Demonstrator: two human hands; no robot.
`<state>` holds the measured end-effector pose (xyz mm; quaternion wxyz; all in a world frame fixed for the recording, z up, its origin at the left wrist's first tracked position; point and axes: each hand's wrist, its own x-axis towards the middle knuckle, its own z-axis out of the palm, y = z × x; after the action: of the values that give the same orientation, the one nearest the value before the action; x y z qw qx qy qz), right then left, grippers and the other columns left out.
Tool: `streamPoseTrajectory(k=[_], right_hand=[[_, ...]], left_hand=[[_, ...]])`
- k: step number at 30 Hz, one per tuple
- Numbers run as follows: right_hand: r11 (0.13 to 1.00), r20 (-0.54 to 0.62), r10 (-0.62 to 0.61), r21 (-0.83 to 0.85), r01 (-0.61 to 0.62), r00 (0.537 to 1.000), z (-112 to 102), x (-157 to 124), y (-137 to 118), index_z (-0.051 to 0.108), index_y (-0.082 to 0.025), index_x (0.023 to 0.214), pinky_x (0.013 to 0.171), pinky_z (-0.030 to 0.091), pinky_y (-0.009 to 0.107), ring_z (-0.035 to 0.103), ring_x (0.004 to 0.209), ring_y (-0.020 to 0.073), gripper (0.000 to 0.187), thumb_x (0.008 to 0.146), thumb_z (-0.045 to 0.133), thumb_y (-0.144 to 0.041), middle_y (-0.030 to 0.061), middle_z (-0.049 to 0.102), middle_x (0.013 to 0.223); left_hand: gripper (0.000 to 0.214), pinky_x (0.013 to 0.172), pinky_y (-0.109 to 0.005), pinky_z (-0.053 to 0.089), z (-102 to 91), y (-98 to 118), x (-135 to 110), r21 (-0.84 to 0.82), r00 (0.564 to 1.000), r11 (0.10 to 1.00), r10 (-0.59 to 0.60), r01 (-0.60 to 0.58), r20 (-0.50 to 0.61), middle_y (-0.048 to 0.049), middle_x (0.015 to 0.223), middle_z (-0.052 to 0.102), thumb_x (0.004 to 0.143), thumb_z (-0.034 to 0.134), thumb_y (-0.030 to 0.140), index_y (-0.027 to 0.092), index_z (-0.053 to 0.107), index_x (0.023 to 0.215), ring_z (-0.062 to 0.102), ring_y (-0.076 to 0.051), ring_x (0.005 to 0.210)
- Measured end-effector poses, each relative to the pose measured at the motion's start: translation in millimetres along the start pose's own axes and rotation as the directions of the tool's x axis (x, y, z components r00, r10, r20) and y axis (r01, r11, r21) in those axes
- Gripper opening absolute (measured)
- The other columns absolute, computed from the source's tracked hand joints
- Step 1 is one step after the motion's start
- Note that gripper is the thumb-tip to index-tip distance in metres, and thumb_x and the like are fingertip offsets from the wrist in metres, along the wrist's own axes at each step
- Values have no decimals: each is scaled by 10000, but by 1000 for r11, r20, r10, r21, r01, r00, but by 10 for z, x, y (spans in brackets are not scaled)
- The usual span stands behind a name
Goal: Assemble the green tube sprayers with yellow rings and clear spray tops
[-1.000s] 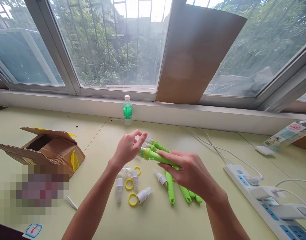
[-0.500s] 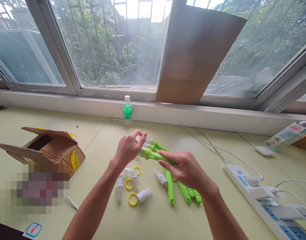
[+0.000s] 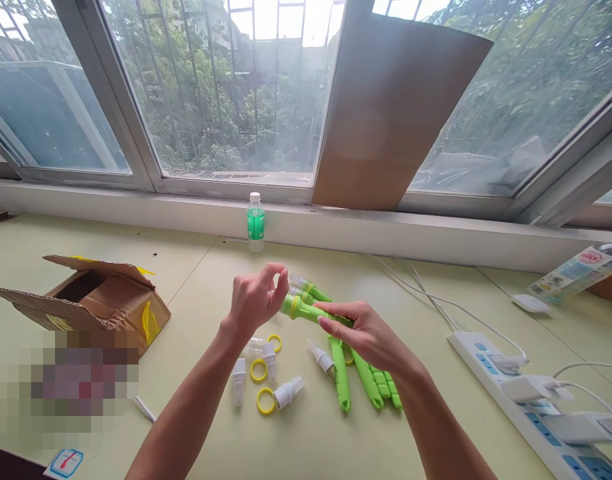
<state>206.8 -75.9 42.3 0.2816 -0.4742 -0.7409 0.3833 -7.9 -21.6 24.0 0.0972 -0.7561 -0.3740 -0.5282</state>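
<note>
My right hand (image 3: 366,333) grips a green tube-shaped tool (image 3: 311,312) by its handle, just above the table. My left hand (image 3: 256,300) pinches the clear end of that tool between thumb and fingers. More green handles (image 3: 366,383) lie on the table under my right hand, and two other clear-tipped green tools (image 3: 306,288) lie just behind the held one. Below my left hand lie several yellow rings (image 3: 265,399) and white nozzle parts (image 3: 288,392).
An open cardboard box (image 3: 101,300) sits at the left. A small green-labelled bottle (image 3: 255,222) stands by the window sill. A white power strip (image 3: 531,393) with plugs and cables lies at the right. A cardboard sheet (image 3: 391,113) leans on the window.
My right hand has slid slightly down and left along the green handle. My left-hand fingers have closed tighter on the clear end. The rest stays put.
</note>
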Motion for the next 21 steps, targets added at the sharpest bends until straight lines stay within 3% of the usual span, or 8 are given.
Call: streamPoseTrajectory(k=[2, 4, 6, 8, 11, 15, 21], right_hand=[[999, 18, 2, 46, -3, 1000, -10, 6, -1, 717, -206, 1146, 479, 248, 239, 283, 547, 110, 405, 896, 541, -471, -33, 449, 559], [999, 2, 2, 42, -2, 1000, -15, 2, -4, 719, -211, 1143, 477, 294, 241, 342, 534, 115, 403, 878, 566, -472, -18, 536, 586], [999, -49, -20, -26, 19, 999, -13, -14, -14, 728, -223, 1123, 480, 351, 249, 423, 534, 130, 372, 866, 585, -451, -1, 622, 645], [988, -126, -86, -140, 68, 988, -6, -38, -29, 731, -238, 1106, 511, 409, 258, 509, 569, 148, 319, 856, 609, -395, 11, 689, 738], [919, -240, -244, -366, 145, 940, 0, -68, -47, 729, -248, 1108, 584, 448, 261, 581, 635, 158, 290, 832, 654, -295, 23, 722, 829], [749, -276, -447, -636, 186, 851, -10, -75, -36, 728, -251, 1115, 600, 417, 263, 565, 625, 153, 287, 839, 659, -212, 27, 688, 749], [622, -237, -556, -754, 210, 797, 13, -57, -12, 723, -255, 1121, 621, 381, 253, 579, 684, 155, 293, 873, 606, -152, 34, 677, 756]], left_hand=[[99, 431, -179, 265, 0, -13, -10, -23, 993, 996, 87, -89, -75, 91, 429, 444, 892, 476, 197, 183, 546, 824, 390, -53, 359], [67, 438, -177, 277, -3, -3, -10, -41, 990, 994, 95, -100, -103, 89, 435, 462, 876, 489, 197, 181, 544, 840, 410, -54, 369], [73, 446, -176, 285, -9, 27, 0, -65, 997, 998, 4, -9, -79, 84, 448, 482, 876, 494, 233, 181, 545, 866, 416, -56, 380], [135, 460, -178, 299, -18, 69, 19, -77, 988, 985, -155, 155, 5, 79, 468, 497, 891, 477, 303, 185, 545, 893, 418, -61, 396], [241, 499, -189, 334, -39, 121, 62, -77, 931, 935, -334, 347, 145, 70, 510, 511, 906, 447, 413, 193, 542, 932, 434, -76, 434], [292, 514, -193, 331, -81, 143, 120, -146, 878, 883, -399, 446, 267, 75, 525, 467, 925, 426, 472, 199, 530, 929, 399, -81, 450], [397, 482, -206, 309, -124, 113, 155, -194, 744, 761, -491, 619, 453, 68, 467, 450, 934, 353, 570, 215, 518, 866, 446, -108, 440]])
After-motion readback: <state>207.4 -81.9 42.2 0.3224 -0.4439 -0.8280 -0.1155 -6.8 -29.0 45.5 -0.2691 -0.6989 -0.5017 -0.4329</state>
